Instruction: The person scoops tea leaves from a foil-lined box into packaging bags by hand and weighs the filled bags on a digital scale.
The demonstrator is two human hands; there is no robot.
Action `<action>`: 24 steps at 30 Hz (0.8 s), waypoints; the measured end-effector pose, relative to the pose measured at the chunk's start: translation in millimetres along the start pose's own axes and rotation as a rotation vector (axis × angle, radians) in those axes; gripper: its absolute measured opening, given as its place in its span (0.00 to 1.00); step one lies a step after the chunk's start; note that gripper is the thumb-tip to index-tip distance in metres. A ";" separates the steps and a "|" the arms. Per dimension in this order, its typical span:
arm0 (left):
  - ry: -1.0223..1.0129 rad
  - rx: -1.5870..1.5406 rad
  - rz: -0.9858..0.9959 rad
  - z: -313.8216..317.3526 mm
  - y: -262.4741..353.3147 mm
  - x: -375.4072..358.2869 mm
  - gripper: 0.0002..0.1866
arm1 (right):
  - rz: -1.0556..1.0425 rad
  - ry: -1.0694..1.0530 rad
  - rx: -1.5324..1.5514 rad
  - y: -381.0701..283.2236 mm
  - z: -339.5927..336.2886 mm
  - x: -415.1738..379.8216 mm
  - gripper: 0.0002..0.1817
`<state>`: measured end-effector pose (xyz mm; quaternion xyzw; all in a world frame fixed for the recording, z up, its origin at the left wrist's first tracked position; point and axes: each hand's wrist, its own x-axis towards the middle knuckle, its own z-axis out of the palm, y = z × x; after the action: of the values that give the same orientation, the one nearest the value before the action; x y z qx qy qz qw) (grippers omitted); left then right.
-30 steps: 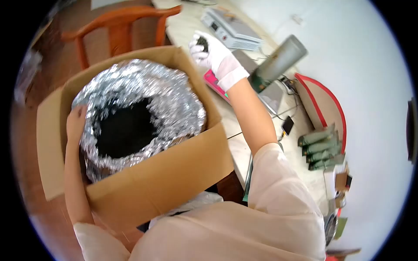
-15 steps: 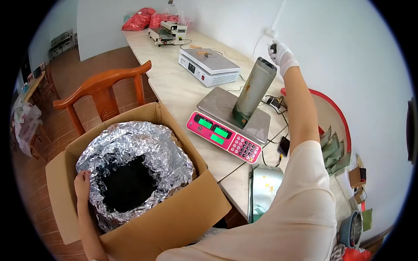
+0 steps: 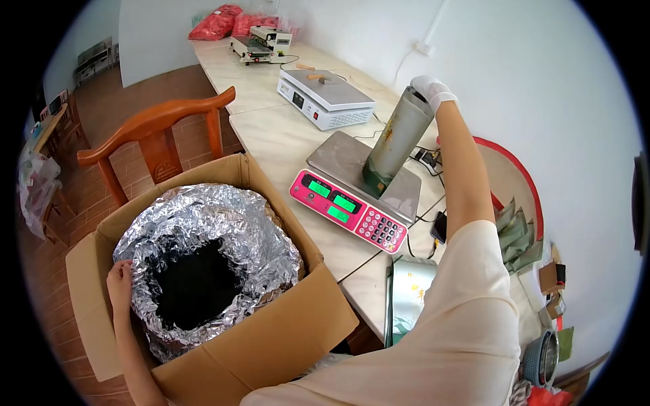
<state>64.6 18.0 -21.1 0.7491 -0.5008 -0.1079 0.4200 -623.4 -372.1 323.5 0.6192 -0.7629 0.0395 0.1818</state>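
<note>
My right hand (image 3: pixel 433 90), in a white glove, is at the mouth of a tall grey-green pouch (image 3: pixel 398 142); its fingers are hidden at the opening. The pouch stands on the metal plate of a pink digital scale (image 3: pixel 349 210) with lit green displays. My bare left hand (image 3: pixel 120 279) has its fingers closed on the edge of crumpled aluminium foil (image 3: pixel 203 203). Inside the foil lies a dark, loose mass (image 3: pixel 200 284), perhaps dried leaves. A cardboard box (image 3: pixel 271 325) surrounds the foil.
Flat pouches (image 3: pixel 412 298) lie beside the scale, near a phone (image 3: pixel 439 227) and cables. Behind stand a white hot-plate-like device (image 3: pixel 325 101) and a sealing machine (image 3: pixel 261 46). A wooden chair (image 3: pixel 162 149) is beyond the box. Filled green pouches (image 3: pixel 520 237) sit at right.
My right hand, seen half a second ago raised beside the pouch with a dark clump in its fingers, has moved down and left onto the pouch's mouth. The left hand stays at the foil.
</note>
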 end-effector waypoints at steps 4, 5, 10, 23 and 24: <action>0.005 0.005 -0.006 0.0 2.1 -0.3 0.11 | -0.061 -0.312 -0.008 -12.8 -31.5 -38.3 0.15; 0.004 -0.008 -0.019 0.2 0.6 0.1 0.10 | -0.058 -0.317 -0.012 -10.8 -33.0 -38.6 0.15; 0.005 -0.001 -0.016 0.8 -3.6 2.4 0.10 | 0.020 -0.271 0.151 -0.1 -33.1 -23.6 0.18; -0.025 -0.030 0.012 -1.2 -2.6 3.1 0.11 | 0.312 -0.419 1.310 10.5 -68.6 -58.4 0.30; -0.040 -0.059 0.008 -1.0 -5.9 4.7 0.12 | 0.322 -0.401 1.336 8.5 -71.4 -63.4 0.29</action>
<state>71.3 15.4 -23.6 0.7320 -0.5088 -0.1358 0.4323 -604.7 -290.7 370.7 0.4730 -0.6765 0.4099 -0.3881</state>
